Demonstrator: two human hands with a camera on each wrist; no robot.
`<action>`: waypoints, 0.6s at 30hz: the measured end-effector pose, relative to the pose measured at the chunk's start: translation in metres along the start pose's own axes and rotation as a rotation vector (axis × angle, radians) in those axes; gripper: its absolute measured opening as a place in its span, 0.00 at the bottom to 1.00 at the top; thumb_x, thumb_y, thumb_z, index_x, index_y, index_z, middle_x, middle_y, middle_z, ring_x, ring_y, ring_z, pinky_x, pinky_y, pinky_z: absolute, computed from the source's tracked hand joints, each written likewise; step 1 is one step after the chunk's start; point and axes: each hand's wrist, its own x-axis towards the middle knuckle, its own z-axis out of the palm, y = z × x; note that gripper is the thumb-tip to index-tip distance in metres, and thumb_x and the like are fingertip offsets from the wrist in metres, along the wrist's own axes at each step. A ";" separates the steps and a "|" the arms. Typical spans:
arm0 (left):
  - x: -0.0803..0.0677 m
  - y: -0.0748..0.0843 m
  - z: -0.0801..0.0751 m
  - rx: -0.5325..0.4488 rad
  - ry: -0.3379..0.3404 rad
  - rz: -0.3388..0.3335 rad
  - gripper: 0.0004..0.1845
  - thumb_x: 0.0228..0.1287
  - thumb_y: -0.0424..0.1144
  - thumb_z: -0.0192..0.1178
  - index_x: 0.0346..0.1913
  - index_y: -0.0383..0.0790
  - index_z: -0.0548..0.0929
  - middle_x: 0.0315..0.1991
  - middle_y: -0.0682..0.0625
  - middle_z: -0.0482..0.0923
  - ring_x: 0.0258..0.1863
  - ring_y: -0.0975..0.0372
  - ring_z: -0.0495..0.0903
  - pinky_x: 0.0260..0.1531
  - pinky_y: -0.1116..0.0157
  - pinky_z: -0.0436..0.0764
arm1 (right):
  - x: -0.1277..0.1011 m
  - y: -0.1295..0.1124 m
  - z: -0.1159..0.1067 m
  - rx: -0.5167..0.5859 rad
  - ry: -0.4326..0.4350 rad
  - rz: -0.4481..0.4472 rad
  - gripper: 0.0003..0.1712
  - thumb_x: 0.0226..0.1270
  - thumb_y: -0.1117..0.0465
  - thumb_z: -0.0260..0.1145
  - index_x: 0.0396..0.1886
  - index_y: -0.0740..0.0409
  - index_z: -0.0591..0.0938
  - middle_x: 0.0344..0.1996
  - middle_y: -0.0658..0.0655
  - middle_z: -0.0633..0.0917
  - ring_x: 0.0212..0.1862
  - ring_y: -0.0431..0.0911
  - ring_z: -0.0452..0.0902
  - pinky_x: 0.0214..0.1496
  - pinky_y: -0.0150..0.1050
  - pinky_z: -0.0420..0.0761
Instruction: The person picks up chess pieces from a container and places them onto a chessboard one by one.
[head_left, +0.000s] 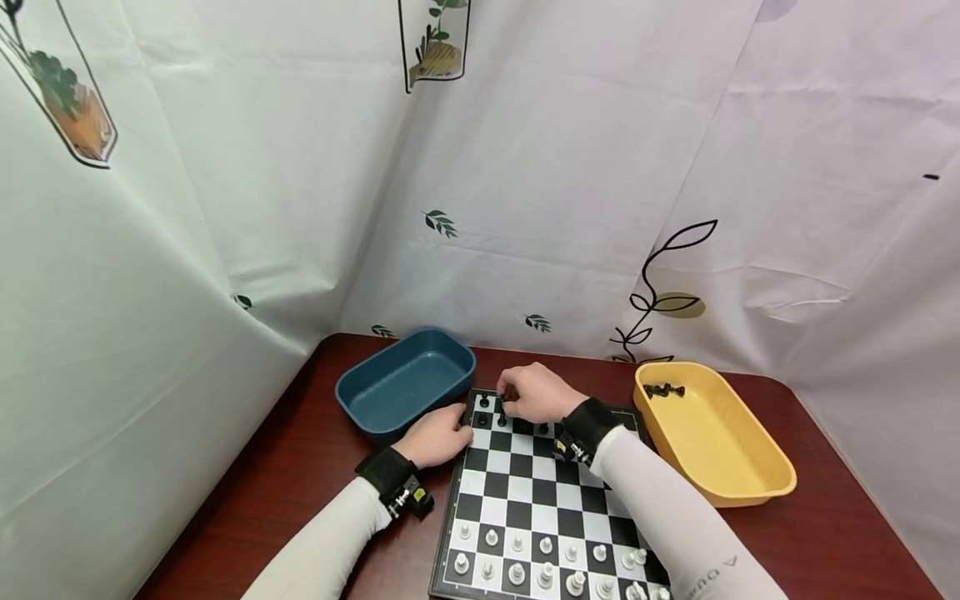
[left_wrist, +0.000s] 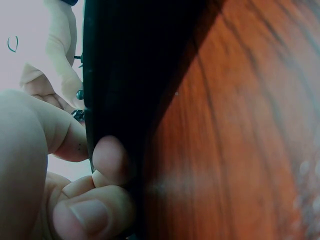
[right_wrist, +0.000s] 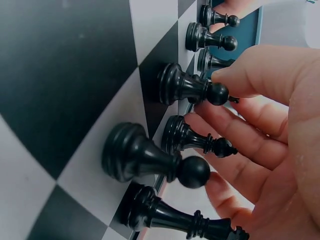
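Note:
The chessboard (head_left: 497,486) lies on the table, with rows of white chess pieces (head_left: 517,573) along its near side. At its far left corner my right hand (head_left: 542,393) pinches a black chess piece (right_wrist: 233,99) between thumb and fingers; a black pawn (right_wrist: 218,93) hides most of that piece in the right wrist view. Other black pieces stand around the fingers, among them a bishop (right_wrist: 187,137) and a king (right_wrist: 185,217). My left hand (head_left: 435,436) grips the board's left edge, fingers curled on it in the left wrist view.
A blue tray (head_left: 375,400) sits beyond the left hand, close to the board's far left corner. To the right, a yellow tray (head_left: 731,442) holds several black pieces (head_left: 663,390) at its far end. White cloth (head_left: 525,208) hangs behind the brown table (head_left: 322,467).

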 end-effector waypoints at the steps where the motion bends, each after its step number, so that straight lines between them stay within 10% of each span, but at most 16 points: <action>1: 0.000 0.000 0.000 -0.003 0.000 0.001 0.20 0.79 0.43 0.56 0.65 0.38 0.83 0.30 0.53 0.78 0.32 0.61 0.78 0.43 0.57 0.78 | 0.000 0.001 0.000 0.000 -0.004 0.004 0.12 0.72 0.62 0.76 0.53 0.54 0.89 0.41 0.48 0.87 0.36 0.41 0.77 0.47 0.43 0.80; 18: -0.001 0.001 -0.001 -0.001 0.009 0.014 0.18 0.78 0.42 0.57 0.63 0.39 0.84 0.34 0.54 0.79 0.35 0.61 0.79 0.45 0.56 0.79 | -0.003 0.001 -0.007 0.063 -0.049 0.041 0.17 0.74 0.65 0.73 0.60 0.58 0.87 0.44 0.50 0.88 0.44 0.42 0.84 0.54 0.47 0.84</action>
